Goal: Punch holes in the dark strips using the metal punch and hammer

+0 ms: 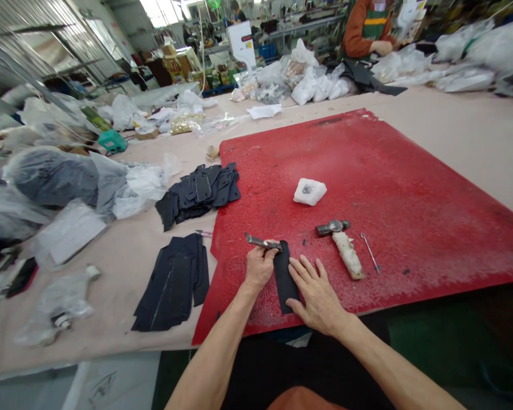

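Observation:
A narrow dark fabric-like strip (285,282) lies flat on the red mat (277,165) in front of me. My left hand (260,266) pinches a metal punch-like tool (259,241), tilted low with one end at the top of the strip. Fingers stretched out, my right hand (314,293) rests along the strip's right edge, its thumb on the lower part. To the right of that hand lie a hammer (346,250) with a wrapped pale handle and a thin metal rod (371,254). A white block (309,191) with small metal bits on top sits farther up the mat.
Left of the mat lie a stack of dark cut panels (169,285) and a heap of smaller dark pieces (200,191). Plastic-wrapped bundles (55,176) crowd the table's left side. More bags (312,77) stand at the back, near a co-worker (367,31).

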Demonstrator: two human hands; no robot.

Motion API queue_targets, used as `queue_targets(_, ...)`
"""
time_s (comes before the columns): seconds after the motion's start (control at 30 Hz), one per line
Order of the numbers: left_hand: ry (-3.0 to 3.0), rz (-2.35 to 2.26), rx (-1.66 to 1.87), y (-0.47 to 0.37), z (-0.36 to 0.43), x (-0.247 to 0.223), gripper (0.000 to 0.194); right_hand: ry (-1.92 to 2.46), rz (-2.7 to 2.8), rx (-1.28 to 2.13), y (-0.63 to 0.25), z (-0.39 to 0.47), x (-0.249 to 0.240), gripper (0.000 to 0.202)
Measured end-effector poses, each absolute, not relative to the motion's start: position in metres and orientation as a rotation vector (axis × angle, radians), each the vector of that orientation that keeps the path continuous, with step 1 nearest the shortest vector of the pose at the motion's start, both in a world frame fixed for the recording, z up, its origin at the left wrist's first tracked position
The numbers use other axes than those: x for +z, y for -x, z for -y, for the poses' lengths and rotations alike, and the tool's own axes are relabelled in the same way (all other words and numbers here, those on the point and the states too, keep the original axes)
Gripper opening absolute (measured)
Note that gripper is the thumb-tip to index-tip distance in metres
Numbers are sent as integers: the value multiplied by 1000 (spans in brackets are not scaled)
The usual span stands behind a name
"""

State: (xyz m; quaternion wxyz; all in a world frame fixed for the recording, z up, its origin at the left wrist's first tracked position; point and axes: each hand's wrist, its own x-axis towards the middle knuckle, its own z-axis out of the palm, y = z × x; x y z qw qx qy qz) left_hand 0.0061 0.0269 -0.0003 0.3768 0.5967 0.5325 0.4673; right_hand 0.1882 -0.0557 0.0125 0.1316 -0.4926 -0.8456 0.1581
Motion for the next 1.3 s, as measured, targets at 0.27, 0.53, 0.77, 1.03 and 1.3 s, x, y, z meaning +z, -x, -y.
queue_targets(0.27, -1642, -1361, 1104, -4, -33, 5, 17, 1396, 2422, 508, -191, 52, 11, 77)
queue_targets(0.53, -1631, -1359, 1073, -4, -34, 8, 18, 1402, 2397, 542, -191, 52, 13, 74)
queue_targets(0.77, -1621, -1342, 1063, -4, -36, 7, 16, 1422, 2381, 578, -191, 51, 13, 73)
queue_targets(1.03, -1699, -1337, 1009, -3, -37, 4, 18, 1415, 2362, 599, -191, 51, 14, 74)
queue_targets(1.3, -1899, -1408, 992, -12, -39, -2, 20, 1402, 2349, 591, -192, 50, 14, 75)
